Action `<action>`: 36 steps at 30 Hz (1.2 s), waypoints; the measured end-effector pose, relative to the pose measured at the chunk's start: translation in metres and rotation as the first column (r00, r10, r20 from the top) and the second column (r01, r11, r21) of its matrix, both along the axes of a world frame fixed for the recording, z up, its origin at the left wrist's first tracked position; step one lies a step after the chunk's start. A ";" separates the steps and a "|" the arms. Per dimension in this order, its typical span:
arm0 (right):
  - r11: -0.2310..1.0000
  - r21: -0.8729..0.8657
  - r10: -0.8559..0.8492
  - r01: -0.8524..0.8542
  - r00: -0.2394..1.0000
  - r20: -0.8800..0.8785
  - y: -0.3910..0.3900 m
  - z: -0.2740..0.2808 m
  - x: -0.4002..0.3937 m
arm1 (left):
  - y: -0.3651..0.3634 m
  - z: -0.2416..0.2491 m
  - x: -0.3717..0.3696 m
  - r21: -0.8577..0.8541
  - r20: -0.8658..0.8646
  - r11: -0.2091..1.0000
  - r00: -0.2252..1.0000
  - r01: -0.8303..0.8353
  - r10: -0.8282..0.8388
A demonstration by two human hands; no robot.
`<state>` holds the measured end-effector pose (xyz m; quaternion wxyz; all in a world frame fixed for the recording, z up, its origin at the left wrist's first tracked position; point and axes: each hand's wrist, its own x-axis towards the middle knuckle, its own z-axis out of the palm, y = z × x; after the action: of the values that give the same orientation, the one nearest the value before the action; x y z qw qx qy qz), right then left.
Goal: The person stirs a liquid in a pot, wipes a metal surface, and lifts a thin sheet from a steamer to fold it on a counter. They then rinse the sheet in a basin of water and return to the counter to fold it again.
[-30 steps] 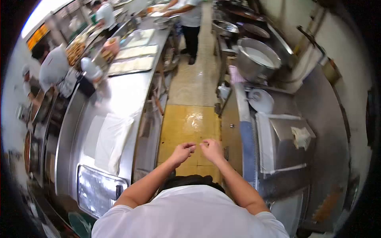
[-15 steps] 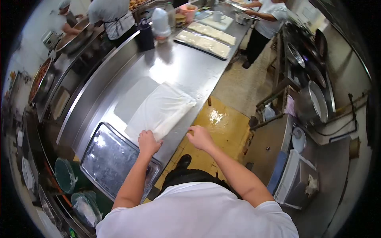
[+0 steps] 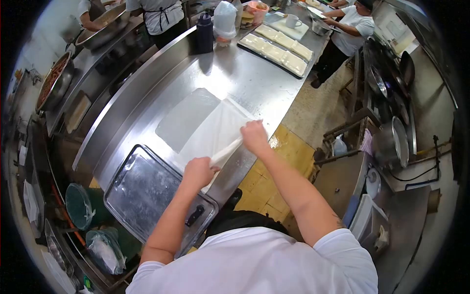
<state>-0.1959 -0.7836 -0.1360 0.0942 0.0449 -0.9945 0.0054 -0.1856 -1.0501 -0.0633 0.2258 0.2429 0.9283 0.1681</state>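
A thin, soft white sheet (image 3: 215, 128) lies on the steel table, its near edge lifted in a fold between my hands. My left hand (image 3: 199, 172) is closed on the near left part of that edge, close to the tray's corner. Farther right, my right hand (image 3: 255, 137) pinches the sheet's near right corner by the table edge. Beyond the sheet, a greyish flat rectangle (image 3: 183, 117) lies on the steel, partly covered by it. A dark metal tray (image 3: 147, 196) sits to the left, with a black-handled tool (image 3: 195, 215) on it.
Trays of pale rectangular slabs (image 3: 274, 51) stand at the table's far end, near a white mug (image 3: 293, 21) and a dark bottle (image 3: 204, 33). Co-workers stand beyond the table; one person (image 3: 350, 29) is at right. Pans (image 3: 394, 139) hang right. A green bin (image 3: 81, 210) stands left.
My right hand has moved from beside the table onto the sheet's corner and gripped it. My left hand has shifted slightly right, and the near edge is now raised. The camera view has shifted.
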 end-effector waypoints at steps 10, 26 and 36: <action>0.817 0.040 -0.571 0.576 0.816 -0.086 0.131 0.004 0.122 | 0.088 -0.014 0.066 0.258 0.466 0.847 0.709 0.465 -0.530; 0.274 -0.130 -0.958 0.953 0.260 -0.118 0.169 0.029 0.426 | 0.174 -0.036 0.215 0.492 0.704 0.672 0.202 0.553 -0.681; 0.003 -0.659 -0.977 0.753 0.144 0.159 -0.010 0.024 0.700 | 0.237 0.015 0.293 0.626 0.731 0.778 0.310 0.047 -0.607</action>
<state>0.5039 -0.7937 -0.1123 0.2574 -0.6249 -0.6923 0.2530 0.1076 -0.8132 -0.0481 0.6551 0.3500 0.4945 0.4515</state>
